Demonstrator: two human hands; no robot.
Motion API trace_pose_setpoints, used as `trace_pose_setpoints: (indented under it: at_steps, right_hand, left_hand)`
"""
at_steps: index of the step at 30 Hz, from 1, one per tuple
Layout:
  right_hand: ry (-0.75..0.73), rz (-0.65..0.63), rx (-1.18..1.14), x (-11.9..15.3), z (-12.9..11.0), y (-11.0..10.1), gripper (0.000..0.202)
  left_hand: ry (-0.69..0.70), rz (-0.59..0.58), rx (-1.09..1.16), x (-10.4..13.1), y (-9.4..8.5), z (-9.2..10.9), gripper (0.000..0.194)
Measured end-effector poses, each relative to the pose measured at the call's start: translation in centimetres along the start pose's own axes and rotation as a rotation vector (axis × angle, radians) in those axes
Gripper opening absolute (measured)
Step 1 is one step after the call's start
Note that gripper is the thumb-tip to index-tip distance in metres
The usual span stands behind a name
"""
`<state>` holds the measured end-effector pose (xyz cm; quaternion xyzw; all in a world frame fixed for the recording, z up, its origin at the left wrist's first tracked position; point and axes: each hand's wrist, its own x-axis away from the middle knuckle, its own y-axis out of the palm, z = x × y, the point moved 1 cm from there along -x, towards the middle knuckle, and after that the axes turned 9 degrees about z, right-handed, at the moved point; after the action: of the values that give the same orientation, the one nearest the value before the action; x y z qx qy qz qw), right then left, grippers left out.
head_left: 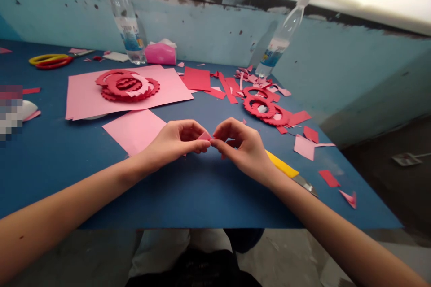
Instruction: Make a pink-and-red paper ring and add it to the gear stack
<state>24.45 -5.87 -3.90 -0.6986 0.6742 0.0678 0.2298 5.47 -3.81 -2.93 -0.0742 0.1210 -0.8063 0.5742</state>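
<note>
A small folded piece of pink paper (204, 136) is pinched between my two hands above the front of the table. My left hand (183, 136) grips its left part between thumb and fingers. At its right end, the thumb and fingertips of my right hand (237, 141) close on it. Just behind my left wrist lies a square pink sheet (136, 130). A yellow-handled cutter (282, 163) with a metal blade lies partly under my right forearm.
Red paper rings (128, 85) rest on large pink sheets (84, 94); more rings (264, 107) and scraps lie at right. Two plastic bottles (129, 31) (279, 45), a pink tissue pack (160, 54) and scissors (50, 60) stand or lie along the wall.
</note>
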Motion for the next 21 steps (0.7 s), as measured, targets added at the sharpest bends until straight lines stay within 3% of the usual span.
trace_pose_setpoints:
  at_steps: [4, 11, 21]
  right_hand:
    - [0.018, -0.011, -0.02, 0.01, -0.11, -0.09, 0.024]
    - [-0.076, -0.061, 0.151, 0.13, -0.44, -0.26, 0.025]
    - [-0.038, -0.104, 0.074, 0.16, -0.79, -0.47, 0.021]
  left_hand:
    - [0.008, 0.02, -0.007, 0.04, -0.08, 0.14, 0.025]
    - [0.044, 0.04, -0.014, 0.31, -0.1, 0.75, 0.023]
    - [0.08, 0.052, -0.008, 0.48, 0.04, 0.79, 0.022]
